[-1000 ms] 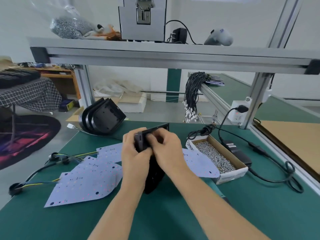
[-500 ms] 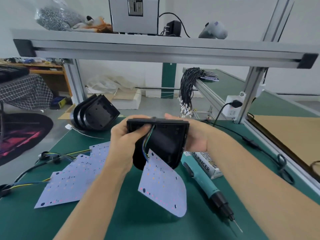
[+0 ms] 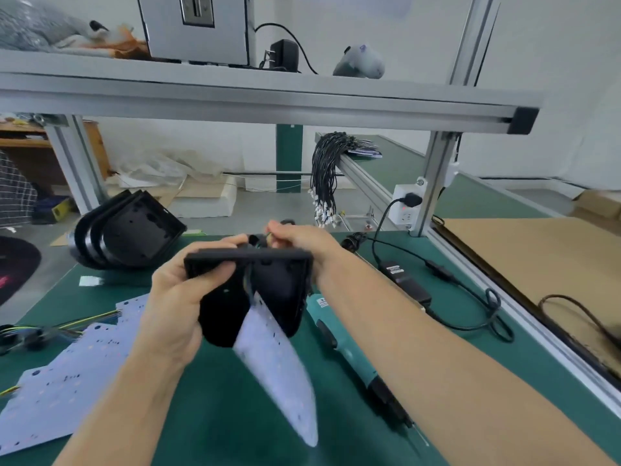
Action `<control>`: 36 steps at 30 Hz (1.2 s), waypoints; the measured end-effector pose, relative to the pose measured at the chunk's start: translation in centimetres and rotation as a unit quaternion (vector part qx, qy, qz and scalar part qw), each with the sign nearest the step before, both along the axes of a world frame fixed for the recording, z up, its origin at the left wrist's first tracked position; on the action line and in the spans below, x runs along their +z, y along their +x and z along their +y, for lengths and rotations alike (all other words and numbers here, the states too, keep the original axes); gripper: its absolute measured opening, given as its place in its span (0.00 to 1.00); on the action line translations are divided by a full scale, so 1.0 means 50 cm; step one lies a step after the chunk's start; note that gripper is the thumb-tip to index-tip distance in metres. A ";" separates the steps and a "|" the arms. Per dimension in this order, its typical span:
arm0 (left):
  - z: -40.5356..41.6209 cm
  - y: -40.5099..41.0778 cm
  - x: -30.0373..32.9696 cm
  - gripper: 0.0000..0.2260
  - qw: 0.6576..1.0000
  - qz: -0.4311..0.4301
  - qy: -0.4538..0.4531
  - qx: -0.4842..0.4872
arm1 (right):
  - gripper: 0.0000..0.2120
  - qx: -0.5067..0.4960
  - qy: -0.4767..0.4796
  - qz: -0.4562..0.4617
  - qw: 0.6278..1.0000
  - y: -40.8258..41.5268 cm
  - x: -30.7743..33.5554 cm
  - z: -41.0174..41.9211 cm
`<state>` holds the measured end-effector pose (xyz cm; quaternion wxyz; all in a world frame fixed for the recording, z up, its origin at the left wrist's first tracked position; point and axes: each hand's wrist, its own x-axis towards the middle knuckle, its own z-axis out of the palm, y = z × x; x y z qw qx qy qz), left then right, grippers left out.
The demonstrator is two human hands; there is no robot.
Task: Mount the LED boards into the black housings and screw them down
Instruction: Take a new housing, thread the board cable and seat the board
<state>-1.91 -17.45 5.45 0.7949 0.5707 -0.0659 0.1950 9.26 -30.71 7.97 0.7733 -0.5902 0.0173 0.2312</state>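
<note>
I hold a black housing (image 3: pixel 268 284) upright above the green table (image 3: pixel 215 415). My left hand (image 3: pixel 178 297) grips its left side, thumb over the top rim. Behind the housing's top edge, my right hand (image 3: pixel 295 240) pinches the board's wires (image 3: pixel 260 240). A white LED board (image 3: pixel 279 368) hangs from those wires below the housing, tilted and blurred. More white LED boards (image 3: pixel 64 381) lie flat on the table at the left. A stack of black housings (image 3: pixel 127 230) leans at the table's far left edge.
A teal electric screwdriver (image 3: pixel 346 351) lies on the table under my right forearm, tip toward me. A black power adapter (image 3: pixel 403 280) and its cable trail to a wall socket (image 3: pixel 405 203) on the frame post. A bundle of black cables (image 3: pixel 326 176) hangs behind.
My right hand has moved from the housing's right side to behind its top edge and now pinches the wires. The hanging LED board has swung lower and turned more edge-on.
</note>
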 end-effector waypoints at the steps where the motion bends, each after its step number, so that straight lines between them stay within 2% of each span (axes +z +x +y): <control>1: -0.002 -0.006 -0.003 0.09 1.000 0.012 0.012 0.001 | 0.09 -0.037 -0.008 -0.015 0.999 0.015 -0.008 -0.008; 6: -0.011 0.008 -0.030 0.06 0.984 0.159 -0.062 0.056 | 0.08 -0.095 0.003 0.014 0.995 0.050 -0.055 -0.051; 9: -0.020 0.018 -0.048 0.08 0.975 0.192 -0.063 0.095 | 0.11 -0.102 -0.075 -0.001 0.992 0.023 -0.058 -0.062; 11: -0.018 0.023 -0.057 0.07 0.965 0.211 -0.065 0.140 | 0.14 -0.129 -0.151 -0.046 0.979 -0.007 -0.055 -0.080; 13: -0.013 0.027 -0.061 0.06 0.957 0.229 -0.061 0.170 | 0.16 -0.127 -0.212 -0.136 0.959 -0.060 -0.051 -0.105; 15: -0.012 0.030 -0.063 0.06 0.953 0.237 -0.057 0.177 | 0.20 -0.062 -0.277 -0.224 0.932 -0.132 -0.055 -0.127; 17: -0.018 0.032 -0.063 0.07 0.953 0.242 -0.061 0.172 | 0.24 0.018 -0.377 -0.269 0.886 -0.207 -0.070 -0.137; 19: -0.025 0.033 -0.061 0.07 0.954 0.247 -0.064 0.158 | 0.24 0.051 -0.451 -0.282 0.845 -0.258 -0.094 -0.132; 20: -0.029 0.033 -0.060 0.07 0.956 0.246 -0.056 0.153 | 0.21 0.042 -0.462 -0.282 0.840 -0.272 -0.105 -0.128; 22: -0.034 0.033 -0.062 0.08 0.959 0.233 -0.018 0.158 | 0.14 0.007 -0.439 -0.282 0.853 -0.284 -0.113 -0.124; 24: -0.036 0.032 -0.062 0.10 0.958 0.212 0.024 0.194 | 0.10 -0.031 -0.366 -0.313 0.876 -0.290 -0.101 -0.125; 25: -0.037 0.032 -0.060 0.11 0.955 0.204 0.038 0.211 | 0.09 -0.058 -0.329 -0.358 0.872 -0.295 -0.088 -0.124; 26: -0.038 0.031 -0.058 0.12 0.954 0.198 0.048 0.221 | 0.08 -0.085 -0.311 -0.420 0.848 -0.301 -0.073 -0.122; 27: -0.039 0.030 -0.056 0.12 0.953 0.193 0.057 0.225 | 0.08 -0.111 -0.320 -0.496 0.800 -0.307 -0.058 -0.119; 29: -0.045 0.028 -0.053 0.11 0.954 0.189 0.086 0.219 | 0.07 -0.146 -0.402 -0.631 0.647 -0.317 -0.042 -0.106; 30: -0.050 0.025 -0.052 0.10 0.955 0.192 0.091 0.207 | 0.07 -0.167 -0.445 -0.665 0.576 -0.319 -0.044 -0.097; 31: -0.053 0.022 -0.050 0.09 0.959 0.197 0.075 0.190 | 0.08 -0.185 -0.480 -0.675 0.530 -0.317 -0.050 -0.088; 32: -0.056 0.017 -0.048 0.09 0.964 0.202 0.045 0.168 | 0.10 -0.193 -0.504 -0.669 0.512 -0.310 -0.056 -0.081; 36: -0.068 -0.002 -0.045 0.02 0.976 0.197 -0.064 0.066 | 0.16 -0.188 -0.547 -0.631 0.517 -0.281 -0.084 -0.056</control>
